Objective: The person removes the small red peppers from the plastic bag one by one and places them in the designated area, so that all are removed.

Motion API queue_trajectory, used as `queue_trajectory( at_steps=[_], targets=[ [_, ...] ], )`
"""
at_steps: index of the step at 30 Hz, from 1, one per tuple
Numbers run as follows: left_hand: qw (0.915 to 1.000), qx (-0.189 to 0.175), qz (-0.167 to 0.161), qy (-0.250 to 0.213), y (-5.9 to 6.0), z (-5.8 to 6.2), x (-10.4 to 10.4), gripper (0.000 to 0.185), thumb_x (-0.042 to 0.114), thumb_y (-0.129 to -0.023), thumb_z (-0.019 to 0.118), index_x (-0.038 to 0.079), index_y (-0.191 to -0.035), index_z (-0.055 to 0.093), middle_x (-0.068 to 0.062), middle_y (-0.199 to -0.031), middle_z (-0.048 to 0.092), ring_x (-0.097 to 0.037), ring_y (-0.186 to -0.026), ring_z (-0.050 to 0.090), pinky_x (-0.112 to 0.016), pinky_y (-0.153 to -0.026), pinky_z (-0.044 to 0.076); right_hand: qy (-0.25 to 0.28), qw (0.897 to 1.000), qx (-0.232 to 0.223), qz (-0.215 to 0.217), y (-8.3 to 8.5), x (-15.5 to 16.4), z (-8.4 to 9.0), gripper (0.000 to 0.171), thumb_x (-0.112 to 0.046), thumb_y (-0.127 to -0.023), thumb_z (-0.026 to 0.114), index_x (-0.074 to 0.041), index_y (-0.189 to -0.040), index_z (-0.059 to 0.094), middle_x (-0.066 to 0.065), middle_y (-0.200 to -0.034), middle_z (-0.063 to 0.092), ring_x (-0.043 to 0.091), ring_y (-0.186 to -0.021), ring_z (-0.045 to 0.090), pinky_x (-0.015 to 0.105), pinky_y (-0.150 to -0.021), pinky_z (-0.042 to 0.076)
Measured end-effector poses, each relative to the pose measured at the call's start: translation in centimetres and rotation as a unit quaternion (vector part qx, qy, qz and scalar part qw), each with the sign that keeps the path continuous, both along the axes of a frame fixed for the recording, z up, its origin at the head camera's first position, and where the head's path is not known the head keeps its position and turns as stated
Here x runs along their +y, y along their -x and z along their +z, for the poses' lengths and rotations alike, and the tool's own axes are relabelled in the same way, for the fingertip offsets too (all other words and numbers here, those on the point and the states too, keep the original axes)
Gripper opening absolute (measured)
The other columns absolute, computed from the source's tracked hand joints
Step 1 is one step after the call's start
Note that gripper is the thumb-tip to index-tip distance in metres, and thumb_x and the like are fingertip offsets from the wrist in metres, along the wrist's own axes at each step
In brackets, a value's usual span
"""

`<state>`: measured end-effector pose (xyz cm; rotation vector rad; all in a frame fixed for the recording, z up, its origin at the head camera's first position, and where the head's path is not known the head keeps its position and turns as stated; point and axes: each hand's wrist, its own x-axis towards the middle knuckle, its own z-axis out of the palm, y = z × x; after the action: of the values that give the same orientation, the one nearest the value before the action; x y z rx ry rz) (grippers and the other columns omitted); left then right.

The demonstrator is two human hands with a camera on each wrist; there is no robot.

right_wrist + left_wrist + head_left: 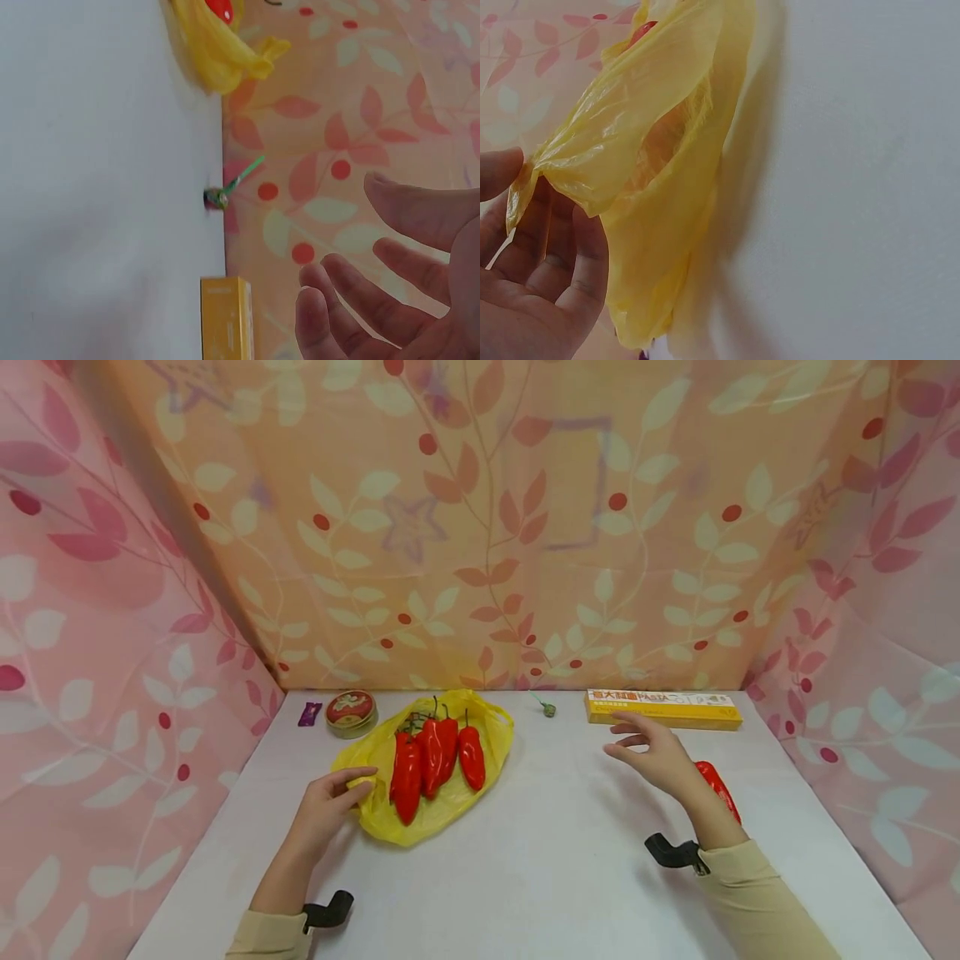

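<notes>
My left hand (pixel 321 806) pinches the near left edge of a yellow plastic bag (pixel 416 833) between thumb and fingers. In the left wrist view the film of the bag (pixel 660 90) is drawn up to the thumb. Several red peppers (pixel 429 758) lie on the spread bag, with a bit of green netted stuff at their far end. My right hand (pixel 656 756) hovers over the right side of the table, holding nothing, its fingers loosely bent and apart. Beneath its wrist another red pepper (pixel 718 789) lies partly hidden by the forearm.
A yellow pasta box (pixel 663 710) lies along the back right, just beyond my right hand. At the back middle is a small lollipop (pixel 549 710) with a green stick. A round tin (pixel 352 713) and a purple wrapped candy (pixel 310 714) sit back left. Patterned cloth walls enclose the table.
</notes>
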<state>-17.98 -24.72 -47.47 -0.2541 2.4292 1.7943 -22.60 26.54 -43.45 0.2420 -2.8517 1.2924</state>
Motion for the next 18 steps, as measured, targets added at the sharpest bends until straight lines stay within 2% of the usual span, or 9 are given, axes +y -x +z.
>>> queue_trajectory(
  at_steps=[6, 10, 18],
  targets=[
    [0.9999, -0.004, -0.005, 0.009, -0.2, 0.3, 0.0, 0.037, 0.028, -0.1, 0.065, 0.012, -0.133, 0.066, -0.012, -0.134, 0.058, -0.023, -0.108, 0.055, -0.018, -0.083, 0.054, 0.021, 1.0, -0.008, 0.019, 0.5, -2.8, -0.1, 0.071, -0.046, -0.088, 0.076, -0.017, -0.147, 0.05, 0.013, -0.133, 0.064, 0.032, -0.114, 0.065, 0.046, -0.09, 0.058],
    [0.9999, -0.003, -0.002, 0.01, -0.2, 0.4, -0.2, 0.036, 0.026, -0.1, 0.064, 0.011, -0.133, 0.066, -0.012, -0.135, 0.058, -0.023, -0.11, 0.055, -0.017, -0.083, 0.054, 0.032, 0.999, 0.004, 0.043, 1.1, -4.9, 0.0, 0.065, -0.035, -0.089, 0.078, -0.017, -0.146, 0.052, 0.012, -0.13, 0.066, 0.029, -0.11, 0.067, 0.044, -0.088, 0.059],
    [0.9999, -0.006, -0.004, 0.009, -0.2, 0.4, 0.0, 0.037, 0.027, -0.1, 0.064, 0.012, -0.134, 0.065, -0.012, -0.136, 0.057, -0.023, -0.111, 0.054, -0.017, -0.084, 0.054, 0.051, 0.995, 0.023, 0.079, 1.9, -8.2, 0.2, 0.059, -0.027, -0.089, 0.079, -0.017, -0.142, 0.056, 0.012, -0.123, 0.069, 0.027, -0.104, 0.07, 0.043, -0.085, 0.059]
  ],
)
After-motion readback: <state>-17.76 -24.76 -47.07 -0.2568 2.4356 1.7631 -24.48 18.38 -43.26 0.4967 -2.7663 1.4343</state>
